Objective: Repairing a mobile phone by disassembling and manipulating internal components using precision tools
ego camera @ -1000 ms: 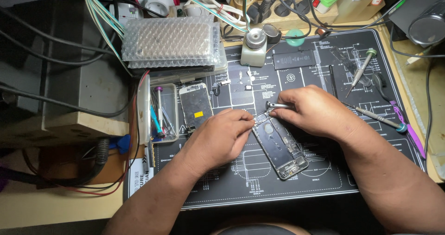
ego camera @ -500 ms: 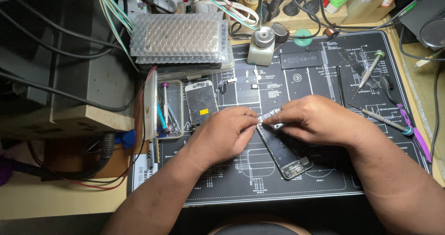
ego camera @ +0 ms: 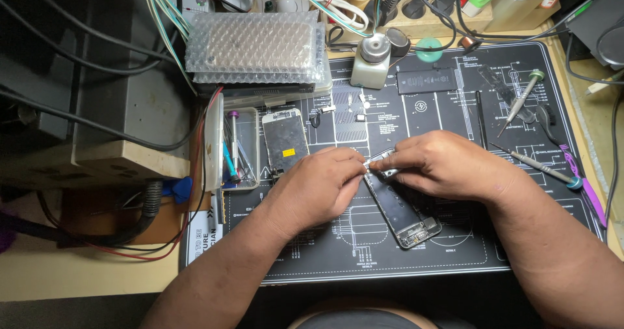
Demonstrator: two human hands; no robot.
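Cluttered bench, black printed work mat under the hands, cables and a power strip along the back edge. I note an opened phone frame lying diagonally near the mat's middle, its upper end under both hands. Left hand: fingertips pinched together at the frame's top edge. Right hand: fingers closed on a small silvery part at that same end, touching the left fingertips; I cannot tell what the part is. Detached screen lies left of the hands beside a clear tray of tools. Two screwdrivers rest to the right. Bubble-wrapped pack sits behind.
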